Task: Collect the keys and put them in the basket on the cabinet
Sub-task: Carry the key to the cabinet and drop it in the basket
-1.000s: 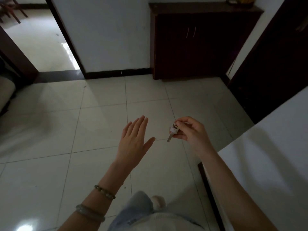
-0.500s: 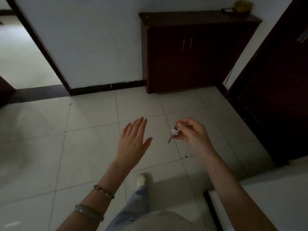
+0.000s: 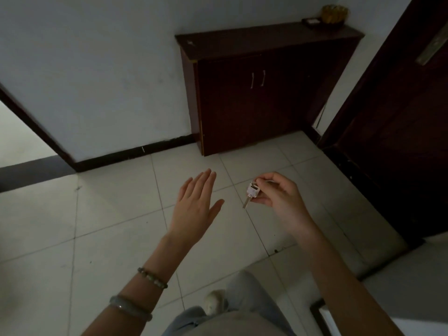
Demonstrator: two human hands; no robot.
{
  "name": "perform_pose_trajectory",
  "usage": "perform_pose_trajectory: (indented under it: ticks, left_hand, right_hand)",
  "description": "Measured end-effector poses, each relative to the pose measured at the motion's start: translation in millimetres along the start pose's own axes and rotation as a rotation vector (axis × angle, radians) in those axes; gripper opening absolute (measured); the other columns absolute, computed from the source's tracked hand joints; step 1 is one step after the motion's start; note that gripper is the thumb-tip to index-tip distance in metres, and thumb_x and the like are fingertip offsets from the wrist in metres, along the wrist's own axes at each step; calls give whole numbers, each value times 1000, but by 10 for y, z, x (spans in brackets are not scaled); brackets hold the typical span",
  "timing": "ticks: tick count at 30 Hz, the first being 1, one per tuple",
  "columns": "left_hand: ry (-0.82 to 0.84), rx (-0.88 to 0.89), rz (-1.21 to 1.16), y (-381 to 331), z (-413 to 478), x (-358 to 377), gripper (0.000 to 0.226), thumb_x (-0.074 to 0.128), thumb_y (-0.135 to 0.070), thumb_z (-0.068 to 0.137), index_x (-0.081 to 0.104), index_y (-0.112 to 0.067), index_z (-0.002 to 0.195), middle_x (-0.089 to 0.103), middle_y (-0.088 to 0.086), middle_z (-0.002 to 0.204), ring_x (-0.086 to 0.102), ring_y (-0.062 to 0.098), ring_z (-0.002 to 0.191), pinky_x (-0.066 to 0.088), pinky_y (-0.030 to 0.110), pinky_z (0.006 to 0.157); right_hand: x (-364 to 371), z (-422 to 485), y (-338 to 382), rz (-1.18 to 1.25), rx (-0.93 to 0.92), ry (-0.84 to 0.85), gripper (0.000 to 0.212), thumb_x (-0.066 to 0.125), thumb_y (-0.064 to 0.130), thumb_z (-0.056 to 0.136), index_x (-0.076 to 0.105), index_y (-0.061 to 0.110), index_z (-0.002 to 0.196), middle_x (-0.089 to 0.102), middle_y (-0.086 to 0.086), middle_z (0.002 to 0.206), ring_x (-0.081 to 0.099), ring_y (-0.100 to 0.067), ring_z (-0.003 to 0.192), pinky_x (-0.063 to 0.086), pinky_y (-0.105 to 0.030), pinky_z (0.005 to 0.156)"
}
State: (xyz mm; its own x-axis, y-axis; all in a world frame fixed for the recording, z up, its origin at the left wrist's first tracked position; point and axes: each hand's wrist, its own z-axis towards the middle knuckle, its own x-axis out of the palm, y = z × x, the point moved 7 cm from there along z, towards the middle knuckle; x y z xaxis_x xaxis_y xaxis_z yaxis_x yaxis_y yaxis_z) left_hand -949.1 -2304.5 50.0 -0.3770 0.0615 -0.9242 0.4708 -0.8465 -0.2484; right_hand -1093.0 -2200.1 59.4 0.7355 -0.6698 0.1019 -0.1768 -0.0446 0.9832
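My right hand (image 3: 281, 197) pinches a small bunch of keys (image 3: 252, 192) with a pale head, the blade hanging down to the left. To its left, my left hand (image 3: 196, 207) is held flat with fingers apart, holding nothing. Ahead stands a dark wooden cabinet (image 3: 254, 98) against the white wall. A yellowish woven basket (image 3: 334, 13) sits on the far right end of its top, well beyond both hands.
A small dark tray (image 3: 312, 21) lies beside the basket. A dark door (image 3: 397, 122) stands at the right. A doorway (image 3: 17, 141) opens at the left. A white surface corner (image 3: 400, 294) is at the lower right. Pale floor tiles lie underfoot.
The view has advanced and turned toward the cabinet, which now looks larger and nearer. Both hands keep the same pose, the right one still gripping the keys.
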Motion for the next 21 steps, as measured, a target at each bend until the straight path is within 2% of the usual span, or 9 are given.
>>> perform_pose_trajectory:
  ticks: [8, 14, 18, 21]
  left_hand:
    - [4, 12, -11, 247, 937, 313, 60, 56, -33, 89, 38, -1, 136, 44, 19, 140, 43, 33, 127, 26, 45, 108]
    - [-8, 41, 8, 365, 2064, 581, 61, 60, -32, 87, 40, -1, 135, 45, 18, 139, 44, 32, 127, 27, 43, 107]
    - [-22, 62, -13, 358, 2868, 708, 61, 63, -30, 85, 42, 0, 134, 47, 19, 138, 45, 32, 126, 32, 47, 107]
    - [-23, 66, -34, 311, 3415, 863, 61, 65, -28, 85, 43, 0, 133, 46, 19, 138, 45, 32, 126, 27, 46, 107]
  right_hand:
    - [-103, 1007, 73, -11, -14, -8, 12, 54, 5, 88, 63, 8, 81, 66, -11, 81, 69, -21, 75, 59, -32, 69]
    - [-390, 2107, 292, 14, -56, -63, 11, 54, 5, 88, 62, 7, 81, 66, -9, 77, 69, -13, 68, 56, -22, 59]
    - [-645, 2822, 488, 20, -55, -83, 13, 55, 7, 87, 65, 11, 80, 68, -8, 78, 70, -16, 71, 55, -21, 59]
    - [-858, 3330, 623, 20, -68, -95, 18, 57, 8, 86, 67, 18, 75, 70, -5, 76, 70, -19, 73, 56, -24, 60]
